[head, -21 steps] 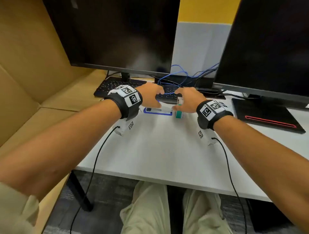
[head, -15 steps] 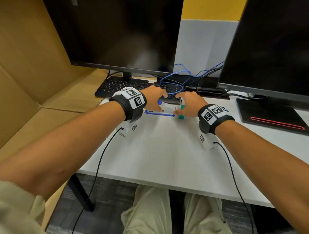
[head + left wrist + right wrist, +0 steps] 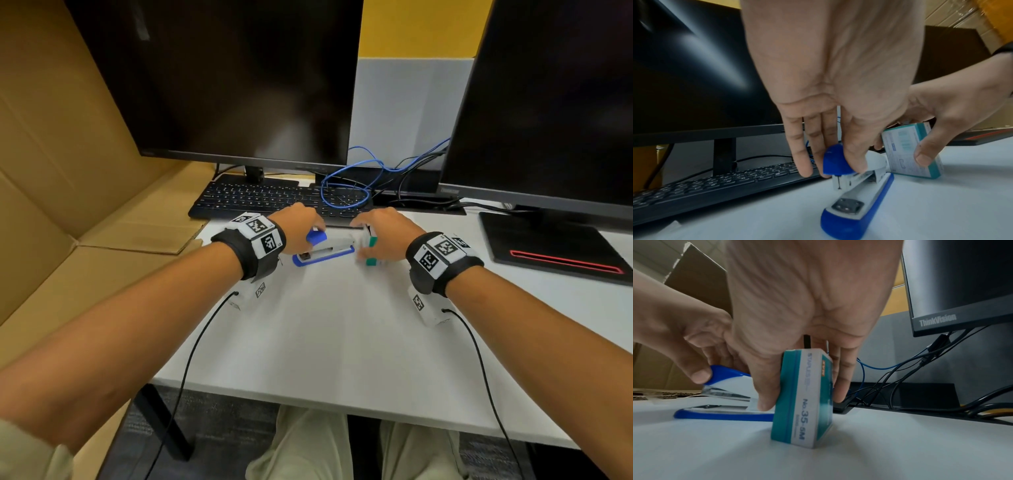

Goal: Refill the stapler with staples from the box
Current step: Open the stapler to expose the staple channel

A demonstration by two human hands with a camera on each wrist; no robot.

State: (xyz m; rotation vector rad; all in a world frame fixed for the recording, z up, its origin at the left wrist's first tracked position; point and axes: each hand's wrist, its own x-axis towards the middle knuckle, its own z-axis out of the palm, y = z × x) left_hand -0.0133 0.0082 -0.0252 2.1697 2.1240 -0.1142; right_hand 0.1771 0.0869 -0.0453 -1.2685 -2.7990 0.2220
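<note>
A blue and white stapler (image 3: 322,251) (image 3: 857,199) (image 3: 723,404) lies on the white desk (image 3: 342,325) in front of the keyboard. My left hand (image 3: 301,229) (image 3: 836,155) pinches the blue tip of its top arm between thumb and fingers, and the arm is raised off the base. A teal and white staple box (image 3: 371,251) (image 3: 912,149) (image 3: 807,399) stands on edge just right of the stapler. My right hand (image 3: 383,236) (image 3: 797,386) grips the box between thumb and fingers.
A black keyboard (image 3: 274,200) lies right behind the hands, with blue and black cables (image 3: 356,178) beyond it. Two dark monitors (image 3: 219,78) stand at the back. A black pad with a red line (image 3: 551,246) lies to the right. Cardboard (image 3: 68,171) walls the left side.
My left hand has lifted the stapler's blue tip, so the top arm stands off the base. My right hand has stayed on the box beside it. The head view has dropped and drawn closer.
</note>
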